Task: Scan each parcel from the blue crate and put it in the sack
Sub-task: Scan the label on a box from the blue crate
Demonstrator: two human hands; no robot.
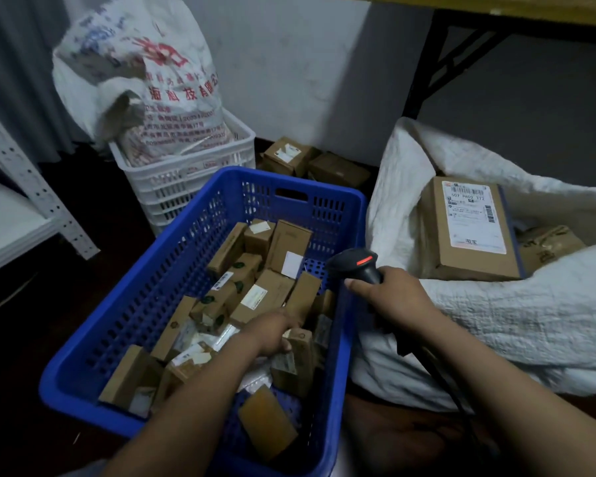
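Saw left hand (pixel 276 333) down in blue crate (pixel 135 304), fingers curled on small parcel (pixel 296 370). Right hand (pixel 393 294) gripped scanner (pixel 356 263). I feared hidden label causing misread, and crowded neighbours snagging lift, dropping it short of sack (pixel 496 321).

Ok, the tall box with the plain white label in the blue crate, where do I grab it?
Tall box: come from above and pinch its top end across the thin sides; it stands leaning, that end sticking up free.
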